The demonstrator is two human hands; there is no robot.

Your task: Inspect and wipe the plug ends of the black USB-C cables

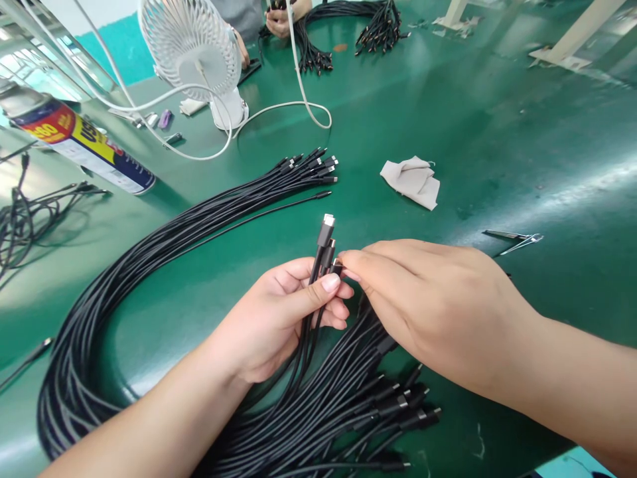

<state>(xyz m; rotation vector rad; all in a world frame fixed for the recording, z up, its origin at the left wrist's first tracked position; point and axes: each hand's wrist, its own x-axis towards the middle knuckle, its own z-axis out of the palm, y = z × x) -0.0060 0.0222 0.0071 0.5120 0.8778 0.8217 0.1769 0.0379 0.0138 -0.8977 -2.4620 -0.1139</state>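
Note:
My left hand point(279, 318) grips a few black cables point(326, 239) just below their plugs, which stick up above my thumb; the tallest plug has a silver tip. My right hand point(428, 305) reaches in from the right and its fingertips pinch one of those plug ends next to my left thumb. Under both hands lies a big looped bundle of black cables point(149, 265) on the green table point(497, 133). One end of the bundle fans out at the centre, the other end point(393, 405) lies below my right wrist.
A grey cloth point(412, 180) and metal tweezers point(515, 238) lie to the right. A white desk fan point(199, 53) with white cord and a spray can point(79, 139) stand at the left. Another person's hands point(281, 16) work on more cables point(358, 26) across the table.

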